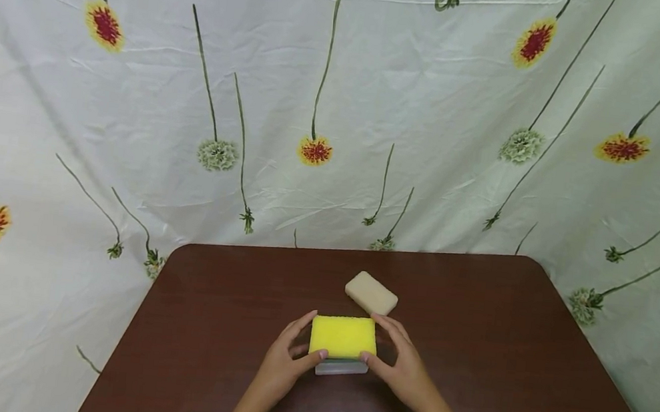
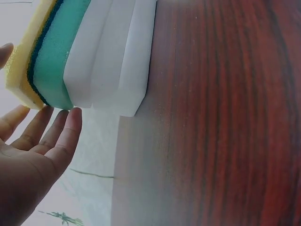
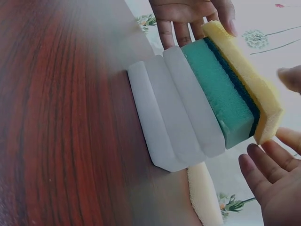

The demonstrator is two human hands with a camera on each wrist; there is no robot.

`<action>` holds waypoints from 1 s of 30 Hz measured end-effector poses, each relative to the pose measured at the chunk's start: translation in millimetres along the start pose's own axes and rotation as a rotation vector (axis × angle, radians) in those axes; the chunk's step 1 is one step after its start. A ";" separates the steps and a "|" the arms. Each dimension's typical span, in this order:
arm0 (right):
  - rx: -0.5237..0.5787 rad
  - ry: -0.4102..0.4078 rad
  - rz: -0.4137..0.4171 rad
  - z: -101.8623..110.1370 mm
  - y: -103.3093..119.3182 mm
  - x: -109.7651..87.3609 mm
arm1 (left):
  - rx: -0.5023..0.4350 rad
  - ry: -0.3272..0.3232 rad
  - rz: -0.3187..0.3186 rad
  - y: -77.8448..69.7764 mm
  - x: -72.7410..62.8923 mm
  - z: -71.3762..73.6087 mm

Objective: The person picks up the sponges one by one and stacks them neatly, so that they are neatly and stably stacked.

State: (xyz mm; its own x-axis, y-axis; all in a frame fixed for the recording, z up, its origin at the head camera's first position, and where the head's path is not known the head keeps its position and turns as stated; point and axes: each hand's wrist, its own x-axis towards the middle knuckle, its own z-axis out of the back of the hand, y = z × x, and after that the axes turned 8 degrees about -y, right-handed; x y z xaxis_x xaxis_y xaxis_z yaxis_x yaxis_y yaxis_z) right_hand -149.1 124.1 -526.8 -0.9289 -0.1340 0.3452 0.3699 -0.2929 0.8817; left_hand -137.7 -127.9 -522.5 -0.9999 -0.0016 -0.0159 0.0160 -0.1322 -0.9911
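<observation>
A yellow sponge point(image 1: 343, 336) tops a stack at the middle of the table. Below it, in the right wrist view, lie a green sponge point(image 3: 216, 92) with a dark scouring layer and three smooth white blocks point(image 3: 171, 110), the lowest resting on the table. My left hand point(image 1: 282, 361) holds the yellow sponge at its left end, thumb at the near corner and index finger at the far one. At the right end my right hand point(image 1: 406, 372) grips the corners in the same way. In the left wrist view, other left fingertips are close to the green sponge.
Behind the stack, slightly right, a cream sponge point(image 1: 371, 293) lies on the dark reddish-brown table point(image 1: 222, 315). A pale cloth point(image 1: 154, 100) with printed flowers hangs beyond the table's far edge and along its sides.
</observation>
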 end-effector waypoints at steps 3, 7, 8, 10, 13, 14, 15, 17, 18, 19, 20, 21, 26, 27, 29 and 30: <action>0.053 -0.031 -0.017 -0.5 -2.4 1.2 | -0.011 0.005 0.003 -0.1 -0.1 -0.3; 0.113 -0.098 -0.022 -0.4 -6.6 4.4 | -0.015 0.010 0.008 -0.4 -0.2 -0.6; 0.121 -0.116 -0.028 0.0 -7.4 5.3 | -0.014 0.010 0.011 -0.3 -0.3 -0.5; 0.125 -0.148 -0.048 1.2 -8.7 7.6 | -0.012 0.012 0.015 -0.7 -0.5 -0.4; 0.115 -0.192 -0.085 3.6 -11.1 11.3 | -0.011 0.013 0.019 -1.2 -0.5 -0.1; 0.106 -0.202 -0.096 4.5 -11.9 12.7 | -0.012 0.014 0.021 -1.4 -0.6 -0.1; 0.095 -0.213 -0.109 5.4 -13.0 14.2 | -0.011 0.013 0.020 -1.6 -0.7 -0.2; 0.066 -0.230 -0.128 6.9 -15.2 16.8 | -0.009 0.011 0.021 -1.2 -0.6 -0.3; 0.054 -0.235 -0.135 7.6 -16.6 18.2 | -0.009 0.010 0.020 -1.2 -0.6 -0.4; 0.046 -0.240 -0.143 8.0 -17.5 19.7 | -0.010 0.009 0.020 -1.2 -0.6 -0.5; 0.033 -0.240 -0.154 8.4 -18.9 21.2 | -0.009 0.009 0.020 -1.2 -0.6 -0.5; 0.024 -0.241 -0.163 8.6 -20.5 22.7 | -0.008 0.008 0.019 -1.2 -0.5 -0.5; -0.002 -0.224 -0.202 9.2 -27.4 29.2 | -0.002 0.008 0.017 -1.8 -0.3 -0.4; -0.007 -0.220 -0.205 9.4 -28.5 30.2 | 0.000 0.008 0.017 -2.0 -0.4 -0.4; -0.032 -0.211 -0.214 10.0 -30.9 32.3 | 0.001 0.011 0.017 -2.3 -0.5 -0.6; -0.045 -0.207 -0.223 10.6 -32.3 33.2 | 0.003 0.012 0.017 -2.2 -0.6 -0.6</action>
State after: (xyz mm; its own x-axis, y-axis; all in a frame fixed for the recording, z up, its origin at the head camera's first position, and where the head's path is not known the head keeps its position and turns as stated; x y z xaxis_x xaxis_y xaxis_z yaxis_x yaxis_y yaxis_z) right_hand -192.1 139.1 -540.4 -0.9694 0.1325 0.2066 0.1523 -0.3352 0.9298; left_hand -137.2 -127.0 -520.3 -0.9994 0.0079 -0.0341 0.0327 -0.1356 -0.9902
